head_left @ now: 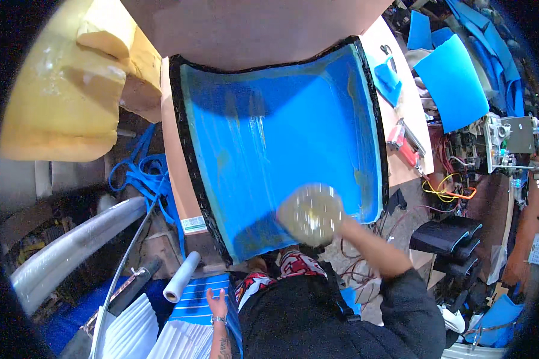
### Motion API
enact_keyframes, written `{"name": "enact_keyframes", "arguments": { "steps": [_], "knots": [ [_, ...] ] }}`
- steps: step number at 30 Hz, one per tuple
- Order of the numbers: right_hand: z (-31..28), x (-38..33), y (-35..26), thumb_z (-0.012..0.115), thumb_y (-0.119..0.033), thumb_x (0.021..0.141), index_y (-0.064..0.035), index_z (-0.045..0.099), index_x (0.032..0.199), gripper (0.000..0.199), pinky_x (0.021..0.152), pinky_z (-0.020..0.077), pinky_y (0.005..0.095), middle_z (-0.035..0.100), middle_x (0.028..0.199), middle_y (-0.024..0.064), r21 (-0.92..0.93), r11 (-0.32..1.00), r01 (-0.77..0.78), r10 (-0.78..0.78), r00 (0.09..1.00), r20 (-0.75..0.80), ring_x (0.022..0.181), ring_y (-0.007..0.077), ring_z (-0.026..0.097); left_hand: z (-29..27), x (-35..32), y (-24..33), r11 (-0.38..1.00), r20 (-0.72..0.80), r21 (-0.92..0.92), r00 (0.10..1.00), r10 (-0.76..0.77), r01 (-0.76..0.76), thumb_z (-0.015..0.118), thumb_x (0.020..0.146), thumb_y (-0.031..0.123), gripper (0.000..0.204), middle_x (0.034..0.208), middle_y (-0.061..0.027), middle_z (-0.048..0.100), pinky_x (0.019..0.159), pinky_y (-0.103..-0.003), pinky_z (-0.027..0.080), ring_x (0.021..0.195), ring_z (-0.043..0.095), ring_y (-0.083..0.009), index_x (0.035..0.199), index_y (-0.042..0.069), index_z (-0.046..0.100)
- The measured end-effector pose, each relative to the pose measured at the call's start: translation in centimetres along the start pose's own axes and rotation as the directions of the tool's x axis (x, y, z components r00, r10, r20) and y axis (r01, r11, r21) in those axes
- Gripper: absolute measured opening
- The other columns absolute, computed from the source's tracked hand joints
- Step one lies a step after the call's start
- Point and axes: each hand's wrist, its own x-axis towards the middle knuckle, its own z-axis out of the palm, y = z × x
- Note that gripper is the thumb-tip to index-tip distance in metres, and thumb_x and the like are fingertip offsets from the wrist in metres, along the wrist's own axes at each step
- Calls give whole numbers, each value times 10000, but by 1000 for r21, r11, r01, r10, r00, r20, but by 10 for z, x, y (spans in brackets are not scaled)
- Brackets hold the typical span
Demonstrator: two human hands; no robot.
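Observation:
A blue sheet [293, 137] with a black edging [188, 137] lies on a light wooden board, with brownish streaks and smears along its sides. Over its near right part, my right hand [345, 226] holds a round, tan, shiny thing [311, 214], blurred by motion. The fingers are mostly hidden behind that thing, and I cannot make out its kind. My left hand [217, 304] hangs low at the left with its fingers apart and nothing in it. It is nearest to a blue striped sheet [200, 299] and a white roll [182, 276].
A red-handled staple gun [406, 146] and a blue scrap [388, 81] rest on the board's right side. Yellow foam blocks [60, 96] stand at the far left. Tangled blue strips [144, 176] hang beside the board. Hoses and cables [446, 190] run at the right.

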Motion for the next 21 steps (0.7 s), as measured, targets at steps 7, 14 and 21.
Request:
{"name": "enact_keyframes", "arguments": {
  "steps": [7, 14, 21],
  "knots": [
    [-81, 234, 70, 736, -380, 645, -30, 585, 1001, 522, 747, 482, 452, 629, 956, 181, 8, 997, -73, 64, 812, -581, 875, 374, 600, -8, -13, 46, 999, -27, 33, 999, 21, -20, 664, 818, 330, 629, 1191, -167, 472, 896, -345, 397, 1050, 476, -235, 1286, 20, 382],
    [-36, 30, 29, 700, -290, 703, -47, 549, 1125, 510, 833, 484, 404, 617, 1054, 148, 9, 985, -170, 169, 985, 22, 952, 308, 607, 9, -13, 34, 996, 12, 55, 998, -69, 68, 666, 804, 361, 715, 1255, -199, 436, 913, -373, 399, 1151, 436, -277, 1305, -29, 336],
    [-82, 44, 57, 718, -258, 703, -47, 547, 1142, 516, 838, 488, 366, 612, 1074, 146, -75, 993, -94, 101, 991, 90, 973, 279, 610, 17, 3, 44, 999, -5, 12, 999, -47, 47, 660, 811, 351, 688, 1244, -206, 444, 907, -364, 402, 1111, 465, -279, 1298, -23, 349]
  ]
}}
